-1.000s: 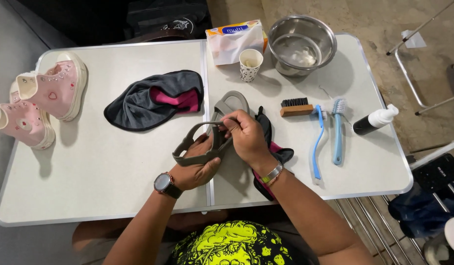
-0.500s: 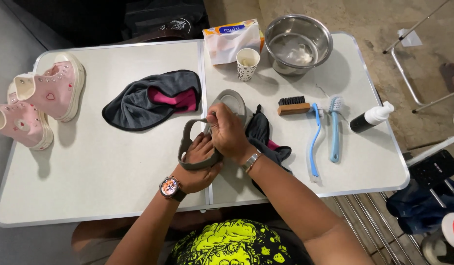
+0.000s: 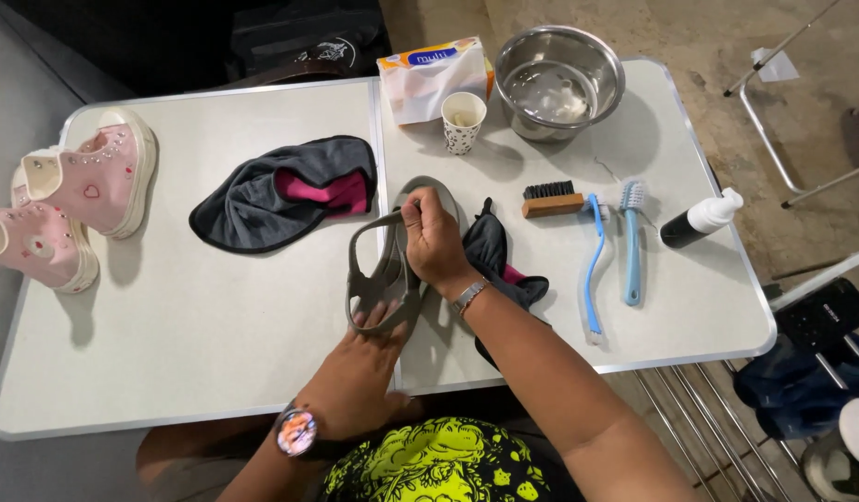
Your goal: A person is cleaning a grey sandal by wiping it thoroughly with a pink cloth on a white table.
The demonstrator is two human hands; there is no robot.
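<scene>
1. nearest the camera, the left hand (image 3: 360, 372) reaches onto the table (image 3: 216, 353) with its fingers tucked into the heel end of a grey sandal (image 3: 387, 270), gripping it from inside
2. the sandal lies near the table's front edge, straddling the centre seam, toe pointing away; it looks like light moulded rubber, bendy rather than stiff, so the strap and the heel rim seem the surest places to hold
3. the right hand (image 3: 436, 244) is clenched on the sandal's strap, pinching it between thumb and fingers
4. just right of that hand a dark cloth (image 3: 496, 256) with a pink lining lies crumpled (partly under the wrist)
5. further right lie two blue brushes (image 3: 631, 242) side by side, a small wooden brush (image 3: 550, 199) and a black pump bottle (image 3: 697, 219) on its side
6. to the left sits a second dark cloth (image 3: 281, 193), and at the far left edge a pair of pink shoes (image 3: 72, 204)
7. at the far edge stand a paper cup (image 3: 464, 122), a tissue pack (image 3: 429, 79) and a steel bowl (image 3: 557, 82)
</scene>
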